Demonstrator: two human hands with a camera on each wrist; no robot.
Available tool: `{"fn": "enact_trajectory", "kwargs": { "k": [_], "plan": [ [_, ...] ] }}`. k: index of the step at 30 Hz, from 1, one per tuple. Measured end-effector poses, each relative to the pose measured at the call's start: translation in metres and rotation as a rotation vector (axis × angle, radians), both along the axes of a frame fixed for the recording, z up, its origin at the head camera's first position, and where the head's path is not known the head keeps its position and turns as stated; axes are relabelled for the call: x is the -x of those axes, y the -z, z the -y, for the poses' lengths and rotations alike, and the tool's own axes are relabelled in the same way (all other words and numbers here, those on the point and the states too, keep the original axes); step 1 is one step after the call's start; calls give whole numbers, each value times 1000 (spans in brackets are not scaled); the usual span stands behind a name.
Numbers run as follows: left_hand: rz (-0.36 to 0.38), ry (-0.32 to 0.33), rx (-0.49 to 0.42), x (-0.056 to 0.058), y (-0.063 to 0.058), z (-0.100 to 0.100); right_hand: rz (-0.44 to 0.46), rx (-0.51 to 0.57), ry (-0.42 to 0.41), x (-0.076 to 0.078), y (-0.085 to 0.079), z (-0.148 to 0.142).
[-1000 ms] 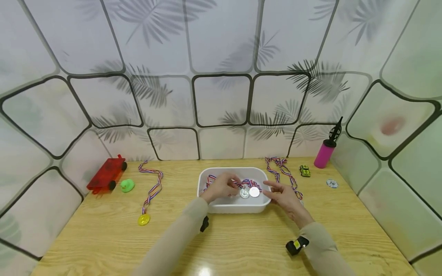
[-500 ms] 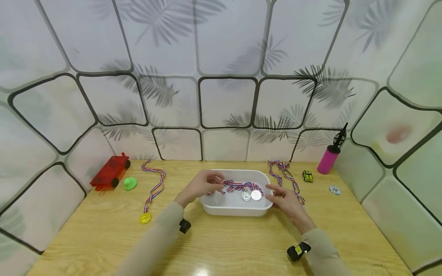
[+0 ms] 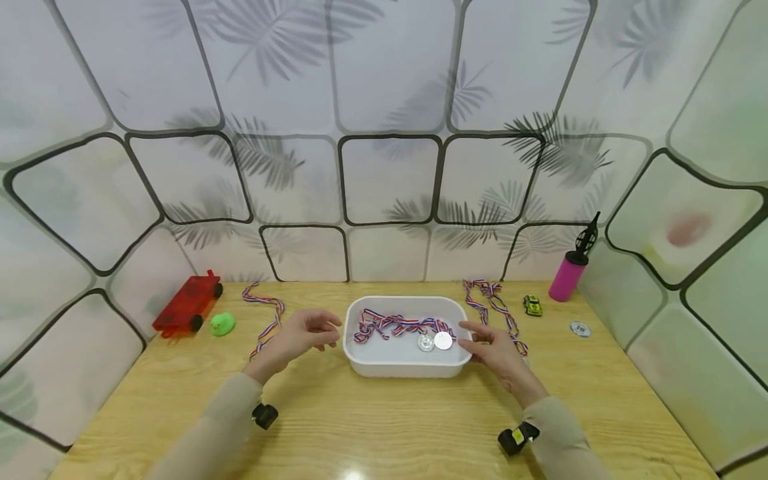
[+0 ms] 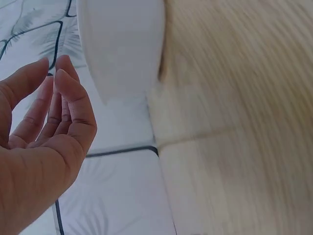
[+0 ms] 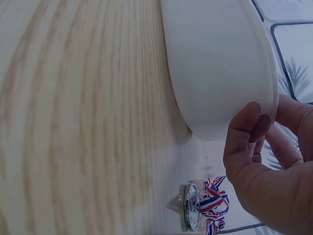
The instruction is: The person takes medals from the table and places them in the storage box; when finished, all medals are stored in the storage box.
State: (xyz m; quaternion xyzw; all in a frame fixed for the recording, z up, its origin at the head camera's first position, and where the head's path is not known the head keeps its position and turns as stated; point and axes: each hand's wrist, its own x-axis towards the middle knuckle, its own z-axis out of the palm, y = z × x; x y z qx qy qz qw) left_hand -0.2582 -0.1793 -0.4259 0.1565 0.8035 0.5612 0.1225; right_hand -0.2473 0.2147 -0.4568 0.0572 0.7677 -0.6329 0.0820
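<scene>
Head view: white tray (image 3: pixel 390 369) sits mid-desk (image 3: pixel 384 417), two silver medals (image 3: pixel 443 341) and tangled ribbons (image 3: pixel 414 325) inside. Right hand (image 3: pixel 497 348) pinches its right rim, likely to steady it; left hand (image 3: pixel 300 337) is just off the left end, fingers loosely bent, nothing held. Chip (image 3: pixel 580 329) far right reads "10"; no brand I can make out. Left wrist: thumb and fingertips near each other, empty. Right wrist: thumb and fingers straddle the rim; another medal (image 5: pixel 192 206) lies near, lettering unreadable.
</scene>
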Motion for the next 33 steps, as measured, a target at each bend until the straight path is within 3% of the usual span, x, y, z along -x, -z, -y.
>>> {"fn": "enact_trajectory", "kwargs": {
  "k": [7,15,24,33],
  "plan": [
    [38,-15,33,-6,4,34,-14,-23,-11,1,-2,0],
    [60,22,88,-9,8,65,-28,-6,-19,4,-4,0],
    [71,-6,65,-18,17,107,-8,-6,-2,4,-2,1],
    [67,-18,131,-26,22,131,-17,7,-9,2,1,-1]
  ]
}}
